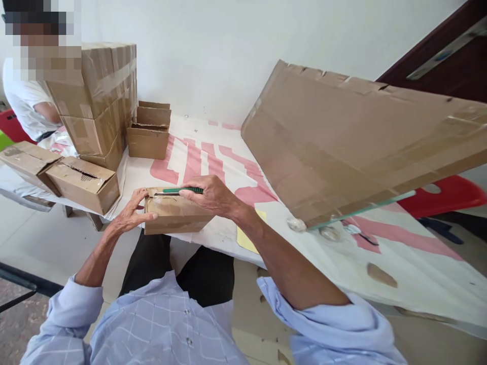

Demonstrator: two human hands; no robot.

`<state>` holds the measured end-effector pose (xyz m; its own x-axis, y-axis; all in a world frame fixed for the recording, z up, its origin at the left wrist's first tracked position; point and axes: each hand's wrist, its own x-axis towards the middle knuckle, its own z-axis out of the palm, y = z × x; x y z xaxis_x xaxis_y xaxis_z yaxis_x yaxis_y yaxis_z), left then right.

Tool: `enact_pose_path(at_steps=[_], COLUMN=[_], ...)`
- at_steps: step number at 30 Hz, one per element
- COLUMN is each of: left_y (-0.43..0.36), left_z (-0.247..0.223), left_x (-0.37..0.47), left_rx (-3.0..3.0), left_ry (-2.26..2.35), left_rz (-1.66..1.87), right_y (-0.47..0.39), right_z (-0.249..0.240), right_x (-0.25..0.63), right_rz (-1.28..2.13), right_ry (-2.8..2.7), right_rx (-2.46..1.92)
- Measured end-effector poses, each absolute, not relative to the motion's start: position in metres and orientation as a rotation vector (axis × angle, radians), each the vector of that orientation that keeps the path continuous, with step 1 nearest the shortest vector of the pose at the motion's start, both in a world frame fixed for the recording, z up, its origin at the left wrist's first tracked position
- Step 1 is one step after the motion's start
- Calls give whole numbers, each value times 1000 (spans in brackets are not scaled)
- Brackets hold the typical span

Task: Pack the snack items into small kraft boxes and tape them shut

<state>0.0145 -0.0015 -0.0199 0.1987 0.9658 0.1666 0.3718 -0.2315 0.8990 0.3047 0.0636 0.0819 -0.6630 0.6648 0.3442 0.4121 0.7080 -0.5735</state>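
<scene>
A small taped cardboard box (177,223) lies at the front edge of the table, its long side toward me. My left hand (133,213) grips the box's left end, thumb along the near side and fingers at the top corner. In my right hand (213,195) is a utility knife (178,190) with a green handle. Its blade points left and lies at the box's top, near the left end. The tape there looks wrinkled. Whether the blade has gone through the tape I cannot make out.
Stacked taped boxes (102,96) rise at the left, beside an opened box (148,139). Two more boxes (81,180) lie at the left edge. A large cardboard sheet (353,147) leans at the right, near tape rolls (329,233). Another person (28,101) sits behind the stack.
</scene>
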Motion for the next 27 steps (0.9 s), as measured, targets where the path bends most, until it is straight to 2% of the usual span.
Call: enact_pose_path(at_steps=[14,20,23,27], left_y=[1,1,2,3], left_z=[-23,-21,-17,-12], left_x=[15,12,12,10], left_rx=[1776,1769,1796,1829], left_ry=[1255,1285,1284,1293], left_rz=[1012,1024,986,939], right_y=[82,107,111,104], right_z=[99,97,74,-6], right_x=[283,355,399,415], right_rz=[265,162,222,354], right_ry=[-2671,-2587,-2324,-2025], right_rx=[-779,-916,-1010,-1412])
